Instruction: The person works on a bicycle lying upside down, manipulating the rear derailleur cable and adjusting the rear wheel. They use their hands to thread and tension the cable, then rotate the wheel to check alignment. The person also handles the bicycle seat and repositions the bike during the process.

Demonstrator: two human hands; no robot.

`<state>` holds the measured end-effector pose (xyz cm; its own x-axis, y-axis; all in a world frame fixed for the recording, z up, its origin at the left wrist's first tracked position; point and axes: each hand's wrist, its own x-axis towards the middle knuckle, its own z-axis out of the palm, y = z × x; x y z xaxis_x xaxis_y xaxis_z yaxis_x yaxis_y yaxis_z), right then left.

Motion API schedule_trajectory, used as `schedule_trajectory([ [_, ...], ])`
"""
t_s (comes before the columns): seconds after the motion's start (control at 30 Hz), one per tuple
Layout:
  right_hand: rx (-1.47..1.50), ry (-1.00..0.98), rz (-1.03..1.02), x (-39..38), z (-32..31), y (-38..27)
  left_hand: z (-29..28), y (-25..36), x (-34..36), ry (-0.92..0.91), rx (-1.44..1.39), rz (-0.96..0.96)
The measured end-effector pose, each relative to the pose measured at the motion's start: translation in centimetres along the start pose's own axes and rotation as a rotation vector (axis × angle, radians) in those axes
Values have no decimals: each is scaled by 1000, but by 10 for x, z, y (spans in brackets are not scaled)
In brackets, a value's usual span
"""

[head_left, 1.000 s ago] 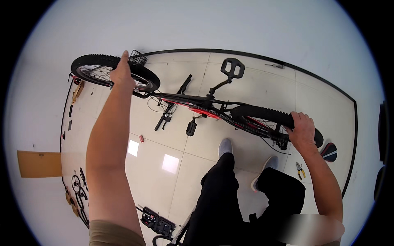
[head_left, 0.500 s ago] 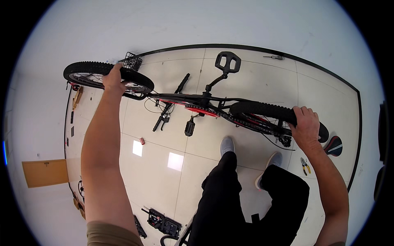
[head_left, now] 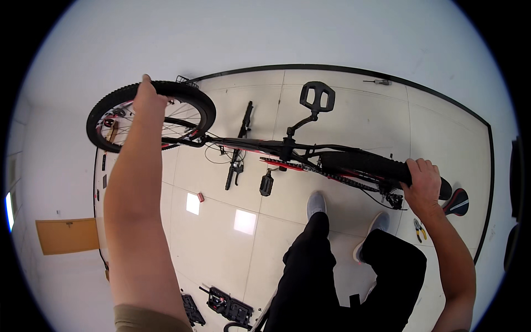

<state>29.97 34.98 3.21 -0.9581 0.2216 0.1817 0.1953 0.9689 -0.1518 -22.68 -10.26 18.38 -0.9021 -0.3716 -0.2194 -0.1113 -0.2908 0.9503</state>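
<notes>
A black and red bicycle (head_left: pixel 265 146) stands upside down across the floor, its handlebar (head_left: pixel 234 169) low beneath the frame. My left hand (head_left: pixel 148 100) is closed on the tyre of the front wheel (head_left: pixel 206 105), which is turned so its spokes show. At the other end, my right hand (head_left: pixel 423 185) wraps over the knobby rear tyre (head_left: pixel 365 161). One pedal (head_left: pixel 317 97) sticks up on its crank. The other pedal (head_left: pixel 266 183) hangs on the near side, by the chain. My left fingers are partly hidden.
A loose saddle (head_left: pixel 457 202) and yellow-handled pliers (head_left: pixel 420 230) lie right of my feet. A screwdriver (head_left: pixel 379 82) lies by the far wall. A small red block (head_left: pixel 201 197) sits on the tiles. An open black tool case (head_left: pixel 229 305) is at the lower left.
The front wheel has turned and now shows more of its spoked side, my left hand moving with it. My right hand stays on the rear tyre. The view has shifted slightly.
</notes>
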Motion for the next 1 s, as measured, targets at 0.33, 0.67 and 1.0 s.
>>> schedule_trajectory([
  [0.33,5,23,-15,3,-5,6,20,45,-25,34,40,3],
  [0.67,-16,68,-29,-1,-1,7,-12,40,-49,-120,137,31],
  [1.0,7,59,-41,-6,-2,5,-35,13,-46,-271,190,37],
])
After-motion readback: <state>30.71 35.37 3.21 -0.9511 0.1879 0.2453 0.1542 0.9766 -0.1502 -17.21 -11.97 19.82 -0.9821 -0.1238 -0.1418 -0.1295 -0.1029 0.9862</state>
